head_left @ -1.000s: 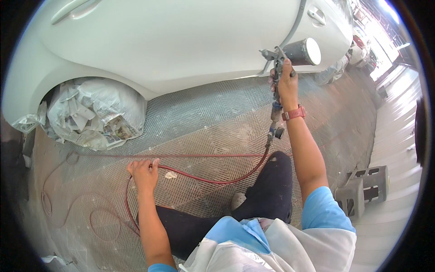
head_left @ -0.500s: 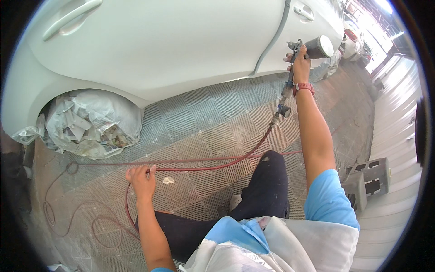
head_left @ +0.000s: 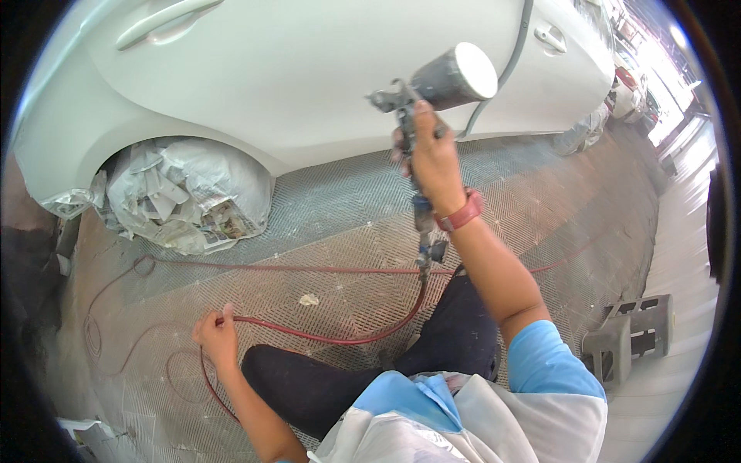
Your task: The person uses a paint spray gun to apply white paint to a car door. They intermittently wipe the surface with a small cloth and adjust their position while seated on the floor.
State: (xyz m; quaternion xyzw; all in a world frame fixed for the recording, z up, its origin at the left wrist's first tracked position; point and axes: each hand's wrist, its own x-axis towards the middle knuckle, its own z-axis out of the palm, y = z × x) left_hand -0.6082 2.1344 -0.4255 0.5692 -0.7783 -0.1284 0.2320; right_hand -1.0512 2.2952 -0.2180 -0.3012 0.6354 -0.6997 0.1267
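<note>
Your right fingers (head_left: 424,119) grip a smeared, cylinder-cupped spray gun (head_left: 403,100), upper centre; your left fingers (head_left: 208,326) clasp slender red hose (head_left: 340,341), lower left.

Spray gun (head_left: 406,102) looks dull mtl — car door (head_left: 309,81) smooth, semi-gloss.

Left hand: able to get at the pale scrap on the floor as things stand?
Probably yes: nothing covers the pale scrap, but the left hand holds the red hose, which it may need to release.
</note>
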